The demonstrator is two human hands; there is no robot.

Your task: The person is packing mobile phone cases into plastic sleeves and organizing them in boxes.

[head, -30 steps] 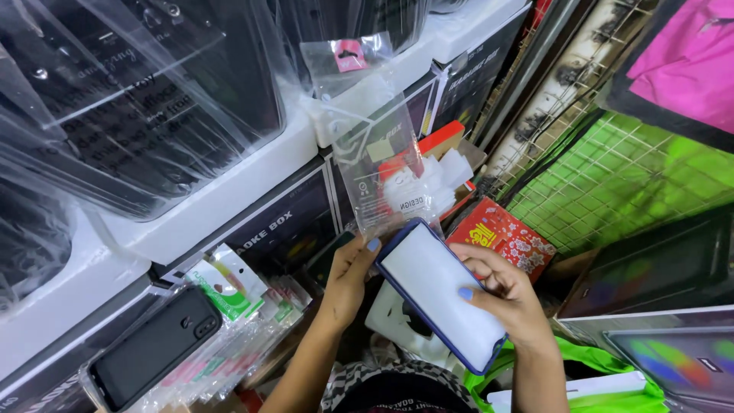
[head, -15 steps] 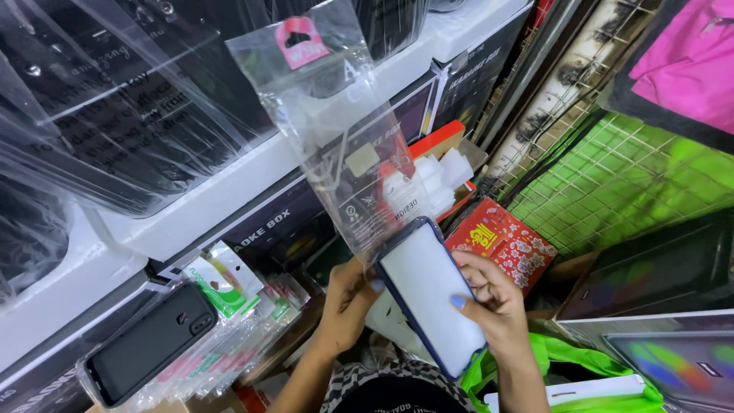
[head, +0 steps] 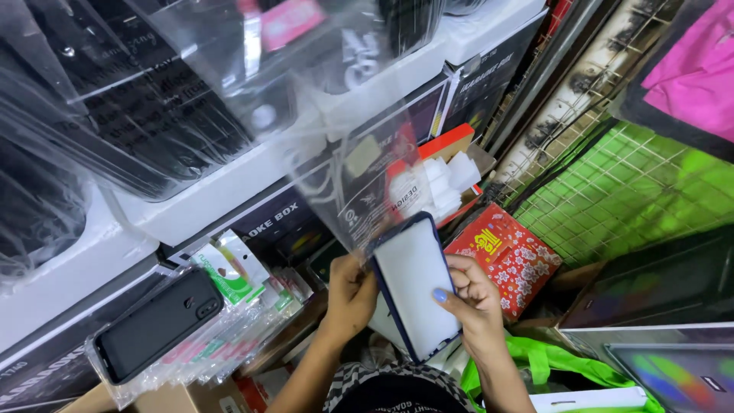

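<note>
Both hands around upright phone case.

Low in the frame's centre, our left hand curls with fingers closed; our right hand sits beside it, fingers bent in a grip.

Two bare forearms with no sleeves, rising from 6 o'clock, left hand without rings, right hand with a light blue painted thumbnail, black-and-white checked garment with pale lettering at the bottom edge, between the arms
</note>
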